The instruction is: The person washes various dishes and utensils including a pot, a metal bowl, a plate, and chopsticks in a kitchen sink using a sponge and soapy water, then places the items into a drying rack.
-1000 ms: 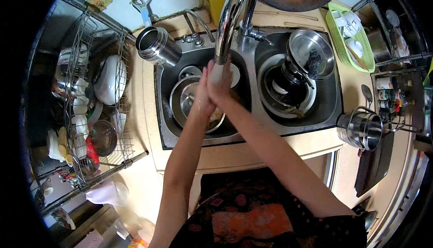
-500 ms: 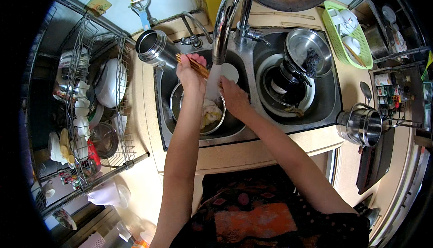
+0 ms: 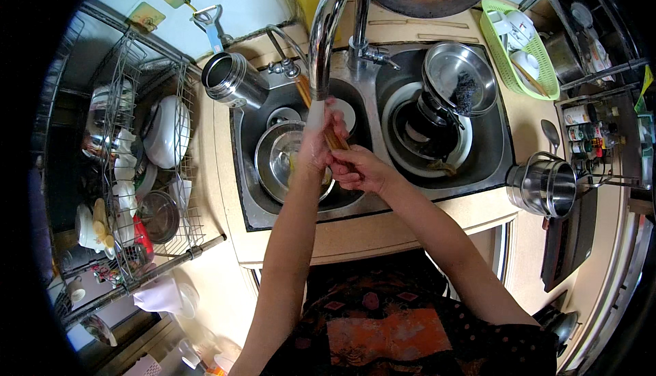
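Note:
Wooden chopsticks [image 3: 303, 90] slant through the stream from the tap [image 3: 318, 68], above the left sink basin. My left hand [image 3: 318, 145] is wrapped round their middle, with water running over it. Closed on their near ends is my right hand [image 3: 361, 169], its fingers touching my left. Below my left hand a metal bowl [image 3: 262, 164] sits in the basin, partly hidden by my forearm; something pale yellow shows inside. A white dish [image 3: 345, 114] lies behind my hands in the same basin.
In the right basin stand a white bowl [image 3: 469, 150], dark pans and a metal bowl [image 3: 437, 58] with a dark scrubber. A steel flask [image 3: 244, 89] leans at the left rim. A green basket [image 3: 543, 55] of dishes and a steel pot [image 3: 557, 191] stand right. A wire rack [image 3: 184, 164] is left.
Both hands have moved toward the near side and slightly right. The chopsticks have turned steeper and now lie under the stream. My right hand has closed on their near ends.

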{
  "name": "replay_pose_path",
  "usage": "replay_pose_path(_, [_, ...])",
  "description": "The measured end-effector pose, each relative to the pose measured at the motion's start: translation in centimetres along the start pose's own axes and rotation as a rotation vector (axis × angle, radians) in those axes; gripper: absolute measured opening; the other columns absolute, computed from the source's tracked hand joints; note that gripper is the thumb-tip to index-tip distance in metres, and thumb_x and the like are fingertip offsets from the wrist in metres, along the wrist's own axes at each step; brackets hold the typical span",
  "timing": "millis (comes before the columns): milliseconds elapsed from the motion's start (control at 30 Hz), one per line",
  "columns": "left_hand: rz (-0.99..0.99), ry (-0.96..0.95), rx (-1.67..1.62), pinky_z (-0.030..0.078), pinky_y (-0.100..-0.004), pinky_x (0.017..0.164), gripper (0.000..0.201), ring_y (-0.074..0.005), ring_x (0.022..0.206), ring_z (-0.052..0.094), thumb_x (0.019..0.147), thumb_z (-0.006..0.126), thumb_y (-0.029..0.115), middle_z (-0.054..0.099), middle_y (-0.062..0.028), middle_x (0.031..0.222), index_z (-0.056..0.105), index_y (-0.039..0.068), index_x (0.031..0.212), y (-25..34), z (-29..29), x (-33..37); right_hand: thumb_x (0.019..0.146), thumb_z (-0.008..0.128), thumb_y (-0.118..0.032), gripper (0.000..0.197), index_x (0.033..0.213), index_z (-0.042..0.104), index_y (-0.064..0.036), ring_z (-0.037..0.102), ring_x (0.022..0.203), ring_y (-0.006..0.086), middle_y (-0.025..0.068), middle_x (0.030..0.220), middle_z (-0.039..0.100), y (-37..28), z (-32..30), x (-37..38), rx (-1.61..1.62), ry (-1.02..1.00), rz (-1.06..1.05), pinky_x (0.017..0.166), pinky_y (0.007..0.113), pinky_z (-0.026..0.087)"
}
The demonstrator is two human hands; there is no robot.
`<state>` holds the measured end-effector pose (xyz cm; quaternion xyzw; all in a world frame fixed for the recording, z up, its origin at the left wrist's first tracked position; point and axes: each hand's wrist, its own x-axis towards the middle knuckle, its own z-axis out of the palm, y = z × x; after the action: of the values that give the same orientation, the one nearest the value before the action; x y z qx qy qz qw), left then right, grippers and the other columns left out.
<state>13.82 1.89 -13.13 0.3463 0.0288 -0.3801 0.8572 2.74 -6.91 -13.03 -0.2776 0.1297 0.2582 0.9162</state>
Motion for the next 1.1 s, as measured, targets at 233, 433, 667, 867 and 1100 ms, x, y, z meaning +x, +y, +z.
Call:
replay_pose_path(233, [0.292,0.741,0.624,0.042,-0.0290,0.050,0.020,-0.0144,0.057,0.051,0.088,0.053,0.023,0.051,-0.0030,0.066,0.048,0.005,0.093,-1.8,-2.4,3.2,0.088,0.045,-0.016,0.020,0.097,0.041,0.0020,0.062,0.066,0.0329,0.0196,0.074,0.059,3.3,1.6,-1.8,-1.805,0.759,-0.202,0.052,0.040,0.049])
replay_pose_path(433, [0.154,0.307,0.453,0.042,-0.0297,0.049,0.022,-0.0162,0.054,0.051,0.091,0.046,0.021,0.054,-0.0036,0.064,0.054,0.001,0.097,2.4,-5.8,4.9,0.090,0.046,-0.020,0.020,0.091,0.044,-0.0009,0.054,0.045,0.0199,0.0104,0.064,0.055,4.8,2.8,-5.8,-1.396,0.521,-0.196,0.036,0.033,0.041])
replay_pose_path(667, [0.185,-0.007,-0.079,0.043,-0.0301,0.079,0.026,-0.0186,0.086,0.055,0.090,0.047,0.016,0.057,-0.0094,0.097,0.050,0.000,0.111,0.8,-1.5,1.9,0.091,0.048,-0.025,0.022,0.088,0.049,-0.0038,0.033,0.039,0.0035,-0.0027,0.058,0.039,1.4,-0.6,-6.8,0.097,0.021,0.043,0.033,0.019,0.027])
replay_pose_path(867, [0.288,0.037,0.378,0.043,-0.0266,0.080,0.040,-0.0154,0.093,0.055,0.086,0.053,0.010,0.057,-0.0081,0.103,0.042,0.002,0.123,-0.1,-1.5,-0.1,0.088,0.053,-0.019,0.026,0.106,0.045,-0.0037,0.039,0.046,0.0037,-0.0016,0.067,0.043,1.6,-0.6,-6.8,-0.104,0.149,0.001,0.038,0.018,0.031])
replay_pose_path(1100, [0.262,0.113,0.607,0.047,-0.0289,0.078,0.034,-0.0190,0.089,0.058,0.086,0.052,0.011,0.059,-0.0115,0.101,0.046,0.000,0.118,-0.5,-2.9,-0.2,0.088,0.051,-0.015,0.031,0.114,0.040,-0.0021,0.041,0.048,0.0042,-0.0005,0.072,0.044,1.1,-0.4,-6.7,-0.307,0.143,-0.036,0.042,0.018,0.036])
